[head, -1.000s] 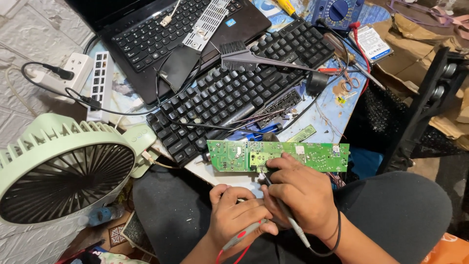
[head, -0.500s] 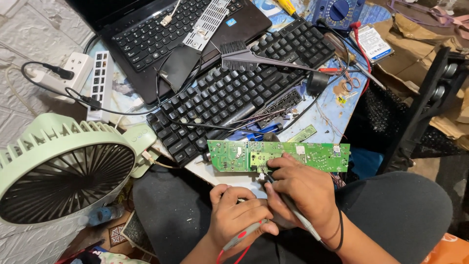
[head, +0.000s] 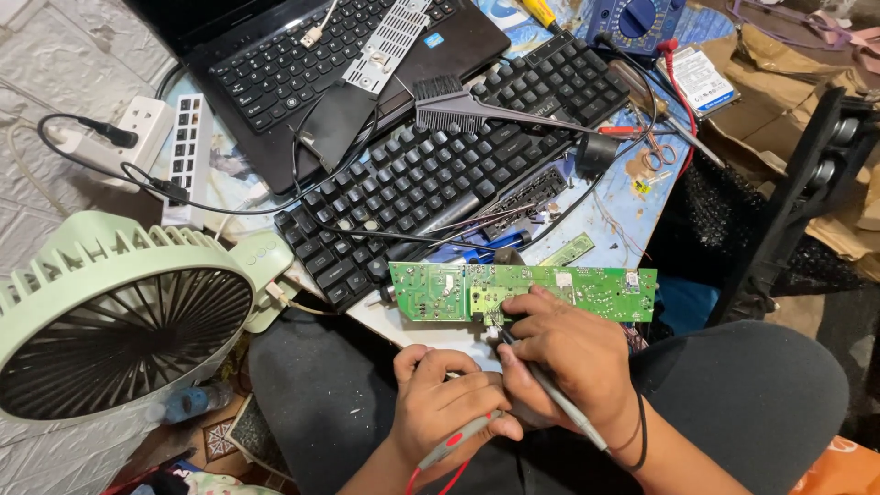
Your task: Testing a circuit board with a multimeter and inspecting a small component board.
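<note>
Fingers of right hand point(head: 573, 362): closed around a grey test probe point(head: 550, 390), held like a pen; its tip points up and to the left and meets the lower edge of the green circuit board point(head: 522, 291).
Fingers of left hand point(head: 449, 403): curled shut over a red test probe point(head: 458, 438); its red lead runs down toward the bottom of the view. This probe is not touching the board.
Circuit board: it lies at the near edge of the bench point(head: 632, 211), partly over the person's lap, directly above both hands in the view. Its long axis goes left to right.
Which hand is nearer: the right one (its index finger rests on the board itself); the left hand is a little below and to the left, apart from the board.
Beyond the board: a black keyboard point(head: 458, 174) lies diagonally, with a black brush point(head: 477, 112) on top, and a black laptop point(head: 302, 64) behind it.
Left side: a pale green fan point(head: 119, 321) faces upward, near a white power strip point(head: 137, 128).
Far right corner: a blue multimeter point(head: 642, 18) with its leads.
Room: crowded bench with many cables, cardboard on the right, white patterned floor on the left.
</note>
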